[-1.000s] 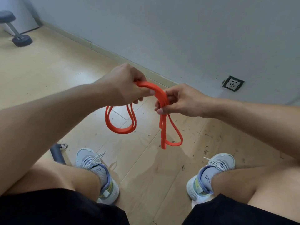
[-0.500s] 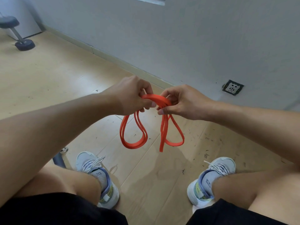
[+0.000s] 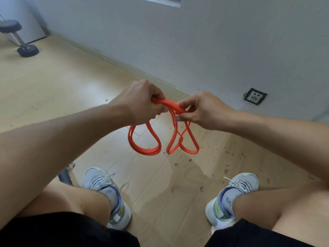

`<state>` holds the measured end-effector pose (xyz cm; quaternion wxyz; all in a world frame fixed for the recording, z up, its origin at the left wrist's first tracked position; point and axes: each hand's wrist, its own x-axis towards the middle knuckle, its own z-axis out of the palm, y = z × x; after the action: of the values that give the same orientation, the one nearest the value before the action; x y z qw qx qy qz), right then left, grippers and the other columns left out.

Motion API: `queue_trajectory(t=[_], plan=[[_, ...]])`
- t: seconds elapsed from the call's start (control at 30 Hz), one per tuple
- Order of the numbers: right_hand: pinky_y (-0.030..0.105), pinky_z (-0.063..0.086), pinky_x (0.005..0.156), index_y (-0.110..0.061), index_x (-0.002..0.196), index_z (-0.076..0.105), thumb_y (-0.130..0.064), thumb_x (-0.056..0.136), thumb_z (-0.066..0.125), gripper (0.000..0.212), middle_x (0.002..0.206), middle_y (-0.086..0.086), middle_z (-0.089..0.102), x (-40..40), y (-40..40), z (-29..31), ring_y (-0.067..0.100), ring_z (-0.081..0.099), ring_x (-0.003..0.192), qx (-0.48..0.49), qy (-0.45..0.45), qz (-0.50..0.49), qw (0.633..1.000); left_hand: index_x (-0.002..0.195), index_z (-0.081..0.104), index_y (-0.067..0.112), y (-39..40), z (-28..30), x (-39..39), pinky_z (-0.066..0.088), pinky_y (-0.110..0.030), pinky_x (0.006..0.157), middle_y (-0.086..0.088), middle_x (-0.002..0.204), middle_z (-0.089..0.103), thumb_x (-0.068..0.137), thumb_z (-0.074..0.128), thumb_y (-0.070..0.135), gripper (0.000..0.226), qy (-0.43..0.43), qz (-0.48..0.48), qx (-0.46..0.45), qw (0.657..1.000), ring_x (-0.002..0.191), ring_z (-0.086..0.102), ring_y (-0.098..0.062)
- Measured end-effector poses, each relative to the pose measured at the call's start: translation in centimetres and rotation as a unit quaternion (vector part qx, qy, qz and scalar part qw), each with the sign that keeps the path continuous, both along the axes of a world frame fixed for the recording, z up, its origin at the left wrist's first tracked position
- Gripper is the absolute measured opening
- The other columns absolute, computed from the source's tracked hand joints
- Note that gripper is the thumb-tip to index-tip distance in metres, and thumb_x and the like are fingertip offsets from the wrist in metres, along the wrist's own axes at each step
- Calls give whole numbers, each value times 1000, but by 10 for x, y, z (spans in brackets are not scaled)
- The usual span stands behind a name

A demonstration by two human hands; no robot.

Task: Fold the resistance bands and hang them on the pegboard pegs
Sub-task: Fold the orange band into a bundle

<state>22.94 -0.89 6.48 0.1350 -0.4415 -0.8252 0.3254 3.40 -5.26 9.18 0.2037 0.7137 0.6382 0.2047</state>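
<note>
Orange resistance band (image 3: 170, 138), folded, is being held above the floor (image 3: 53, 90) in the closed grips of left hand (image 3: 142, 102) and right hand (image 3: 204, 111); loops being judged liable to spring apart if either pinch loosens.

Both forearms reach forward from the lower corners and converge at centre. The left hand (image 3: 142, 100), knuckles up, is closed in a fist around the orange rubber resistance band (image 3: 160, 132). At its 3 o'clock, the right hand (image 3: 204, 111) pinches the same band between thumb and fingertips.
</note>
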Motion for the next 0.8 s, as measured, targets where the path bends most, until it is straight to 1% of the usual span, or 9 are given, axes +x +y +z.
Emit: queue_trajectory(t=[0.13,0.23,0.3,0.47,0.5,0.57,0.63,0.7,0.8], plan=[[23,56,80,-17,120,74,-23,93,73,27,97,-7,72,2,2,-2,15,71,93,-14,-39,13,999,106,78,18,0,3,-1,53,-12,54,8,79,73,90,73,33,22,-13,22,2,1000,65,72,-6],[33,59,92,-15,122,72,-24,91,76,32,108,-2,74,6,3,-11,17,71,99,-71,-64,39,995,104,79,21,-3,8,1,53,-9,53,11,78,74,91,72,35,20,-51,39,25,998,63,72,-2],[35,58,96,-16,122,70,-26,89,78,36,111,-2,73,8,3,-19,17,70,104,-106,-73,48,990,103,78,22,-6,12,3,57,-10,57,11,78,74,91,72,35,19,-90,50,43,994,65,72,0],[32,53,98,-17,124,69,-36,88,79,42,118,-2,72,11,0,-33,17,68,111,-164,-94,45,981,107,78,19,-10,23,8,61,-17,68,8,79,75,91,72,33,21,-170,77,81,979,67,74,-4],[33,53,97,-16,119,70,-37,88,79,39,115,-2,72,11,0,-37,17,68,109,-172,-91,39,980,108,77,18,-10,24,8,62,-18,69,7,80,75,91,72,33,23,-184,81,90,975,67,74,-5],[32,56,89,-16,106,71,-39,88,78,30,105,0,74,10,0,-42,18,68,99,-177,-72,29,981,109,77,18,-10,26,9,62,-21,69,6,80,75,91,73,33,25,-203,88,102,970,68,75,-8],[33,56,82,-13,97,73,-35,91,75,24,97,5,74,8,-1,-43,18,67,90,-189,-42,20,981,109,76,18,-9,26,8,63,-22,70,6,79,74,91,73,32,23,-208,89,113,968,68,75,-9],[35,54,80,-11,88,71,-28,94,73,18,94,11,73,7,-1,-41,18,65,85,-206,-6,-3,979,106,75,21,-9,26,6,63,-22,69,5,78,74,91,73,31,18,-224,91,120,963,67,75,-10],[34,53,82,-11,83,64,-19,95,72,17,88,7,72,5,2,-36,17,69,85,-227,26,-23,973,108,76,18,-7,26,2,62,-21,67,4,79,74,91,74,29,20,-235,99,128,958,67,75,-11]])
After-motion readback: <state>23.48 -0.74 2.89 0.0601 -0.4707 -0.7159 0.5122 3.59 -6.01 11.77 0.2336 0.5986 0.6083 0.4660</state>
